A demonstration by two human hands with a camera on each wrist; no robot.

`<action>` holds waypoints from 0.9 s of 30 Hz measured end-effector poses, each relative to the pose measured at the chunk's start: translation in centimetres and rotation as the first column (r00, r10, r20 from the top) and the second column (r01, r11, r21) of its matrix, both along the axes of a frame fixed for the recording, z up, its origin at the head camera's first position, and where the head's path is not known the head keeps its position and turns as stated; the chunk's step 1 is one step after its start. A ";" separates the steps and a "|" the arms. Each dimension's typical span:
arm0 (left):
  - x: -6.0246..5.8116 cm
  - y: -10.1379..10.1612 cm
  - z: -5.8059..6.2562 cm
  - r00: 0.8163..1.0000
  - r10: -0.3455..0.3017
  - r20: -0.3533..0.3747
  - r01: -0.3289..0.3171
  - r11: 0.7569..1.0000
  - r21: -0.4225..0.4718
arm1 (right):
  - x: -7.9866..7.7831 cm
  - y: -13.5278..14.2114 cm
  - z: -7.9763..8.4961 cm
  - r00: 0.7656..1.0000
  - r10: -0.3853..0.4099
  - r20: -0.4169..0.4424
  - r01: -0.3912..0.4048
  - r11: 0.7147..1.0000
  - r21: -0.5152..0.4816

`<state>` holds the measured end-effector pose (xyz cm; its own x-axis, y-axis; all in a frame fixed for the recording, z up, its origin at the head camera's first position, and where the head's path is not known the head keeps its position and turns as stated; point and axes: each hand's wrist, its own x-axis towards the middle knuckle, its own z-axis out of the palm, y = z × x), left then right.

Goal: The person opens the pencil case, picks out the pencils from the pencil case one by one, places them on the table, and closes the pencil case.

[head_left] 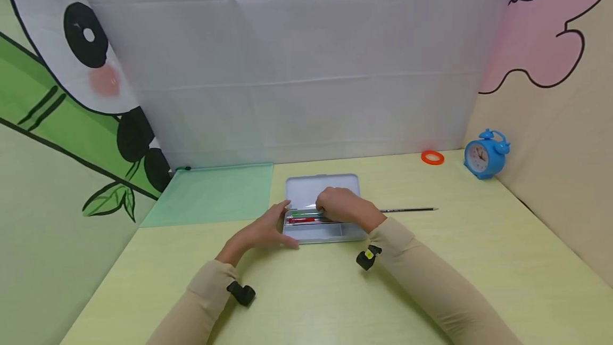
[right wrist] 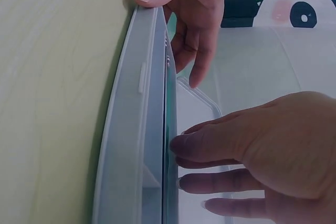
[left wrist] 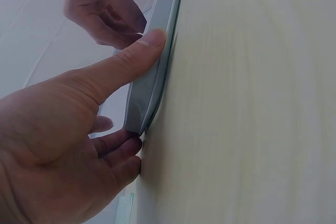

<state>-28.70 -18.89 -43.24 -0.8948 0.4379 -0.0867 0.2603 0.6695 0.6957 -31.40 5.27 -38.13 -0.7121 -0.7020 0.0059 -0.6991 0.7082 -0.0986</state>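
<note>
Left hand (head_left: 262,230), fingers gripping one end of an open pencil case (head_left: 318,232) — right hand (head_left: 346,206) over pens (head_left: 303,220), pinch unclear.

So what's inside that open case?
Inside the case, a green pen and a red pen lie side by side. The right hand covers part, so whatever lies beneath it can't be seen.

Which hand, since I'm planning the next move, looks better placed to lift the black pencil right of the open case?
Probably the right hand: it is over the open case, nearer the black pencil. The left hand holds the case's left end, farther away.
</note>
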 end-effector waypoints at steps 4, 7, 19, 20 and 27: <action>0.1 0.1 0.1 1.000 -0.004 -0.002 0.004 1.000 -0.002 | 0.0 -0.5 -0.1 1.000 -0.018 -0.003 0.018 0.999 0.037; 0.2 0.3 0.1 1.000 -0.007 -0.002 0.007 1.000 -0.002 | 0.0 -0.8 -0.4 1.000 -0.029 -0.008 0.030 0.997 0.065; 0.3 0.2 0.1 1.000 -0.005 0.000 0.005 1.000 -0.018 | 0.0 -1.3 -0.7 1.000 -0.012 -0.007 0.012 0.996 0.091; 0.3 0.2 0.1 1.000 -0.005 0.001 0.005 1.000 -0.018 | 0.0 -1.3 -0.7 1.000 -0.012 -0.004 0.013 0.996 0.089; 0.3 0.2 0.1 1.000 -0.007 -0.006 0.007 1.000 -0.011 | -0.2 -1.2 -0.7 1.000 -0.007 0.012 0.006 0.998 0.066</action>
<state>-28.40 -18.67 -43.11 -0.8922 0.4434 -0.0861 0.2695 0.6755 0.6864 -31.60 4.06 -38.84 -0.7163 -0.6962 -0.0484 -0.6936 0.7178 -0.0600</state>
